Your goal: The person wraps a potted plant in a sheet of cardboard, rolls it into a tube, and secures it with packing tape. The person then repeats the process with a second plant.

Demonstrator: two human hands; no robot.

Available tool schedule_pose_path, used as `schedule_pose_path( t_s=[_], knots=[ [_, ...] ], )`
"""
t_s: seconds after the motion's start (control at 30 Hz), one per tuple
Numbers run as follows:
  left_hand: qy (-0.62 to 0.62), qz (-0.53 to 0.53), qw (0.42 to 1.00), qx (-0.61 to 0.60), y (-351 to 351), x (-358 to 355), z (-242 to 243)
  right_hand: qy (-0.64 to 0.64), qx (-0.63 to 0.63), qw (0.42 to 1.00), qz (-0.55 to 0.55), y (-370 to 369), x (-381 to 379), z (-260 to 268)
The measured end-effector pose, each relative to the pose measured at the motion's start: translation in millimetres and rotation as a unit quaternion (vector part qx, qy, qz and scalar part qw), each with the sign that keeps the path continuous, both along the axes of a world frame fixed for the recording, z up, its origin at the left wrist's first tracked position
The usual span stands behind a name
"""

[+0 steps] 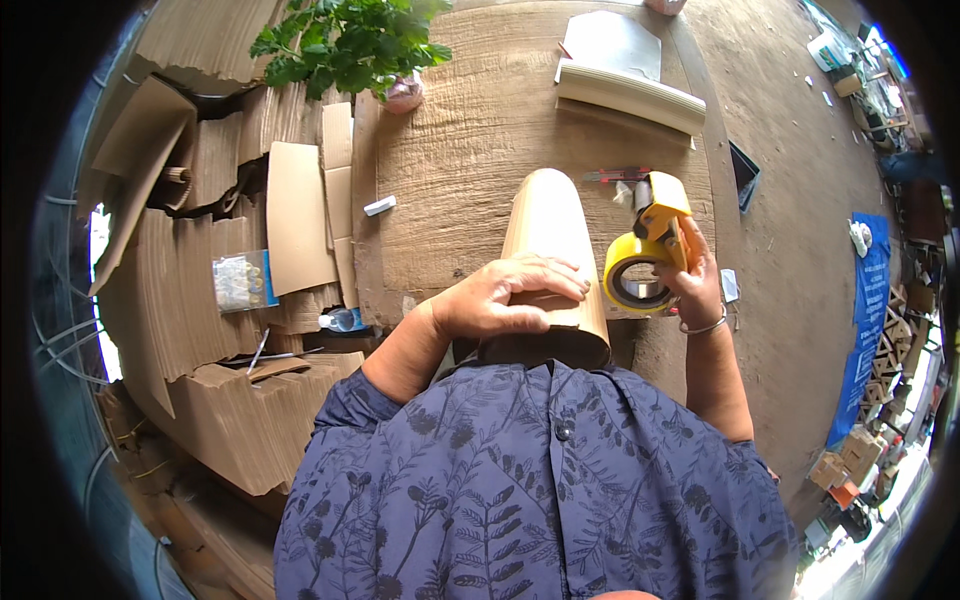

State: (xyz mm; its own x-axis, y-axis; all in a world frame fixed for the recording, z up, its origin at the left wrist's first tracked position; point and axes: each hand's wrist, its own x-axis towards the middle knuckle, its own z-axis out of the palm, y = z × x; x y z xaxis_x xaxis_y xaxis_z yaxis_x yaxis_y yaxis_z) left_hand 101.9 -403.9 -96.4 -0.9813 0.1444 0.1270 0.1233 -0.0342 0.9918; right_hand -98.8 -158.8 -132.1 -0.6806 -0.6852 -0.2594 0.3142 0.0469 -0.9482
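A roll of ribbed cardboard [550,217] lies on the wooden table, its dark near end close to my body. My left hand [517,292] rests on top of the roll near that end, fingers spread across it. To the right, my right hand [694,274] grips a yellow tape dispenser [666,201] loaded with a wide roll of tape [619,259]. The dispenser is held over the table's near right part, beside the cardboard roll. Just beyond it lies a red and black utility knife [615,175].
The wooden table [450,150] bears a potted plant [349,49], a small white block [380,205] and, at the far right, a ribbed cream-coloured piece [630,96]. Stacked cardboard [187,292] stands at the left, with a plastic bottle [341,320] nearby. A blue sheet [862,315] lies at the right.
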Motion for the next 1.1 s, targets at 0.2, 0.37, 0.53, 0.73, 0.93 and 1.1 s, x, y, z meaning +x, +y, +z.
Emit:
schedule_pose_path(
  t_s=[0.2, 0.37, 0.53, 0.73, 0.93, 1.1],
  knots=[
    [-0.180, 0.154, 0.934, 0.268, 8, -4, -21, 0.157, 0.002, 0.985, 0.071, -1, 16, -1],
    [-0.206, 0.155, 0.935, 0.243, 11, -22, -18, 0.362, 0.003, 0.924, 0.126, -8, 16, 16],
    [-0.172, 0.098, 0.912, 0.359, 18, -36, -18, 0.359, 0.032, 0.914, 0.187, -14, 15, 31],
    [-0.157, 0.287, 0.903, 0.279, -27, -7, -15, 0.234, 0.064, 0.945, 0.220, -4, -6, 40],
    [-0.222, 0.304, 0.881, 0.288, -54, 45, -23, 0.233, 0.095, 0.916, 0.312, -24, -13, 53],
    [-0.362, 0.314, 0.860, 0.174, -21, 77, -36, 0.141, 0.141, 0.917, 0.344, -38, -15, 60]
  ],
)
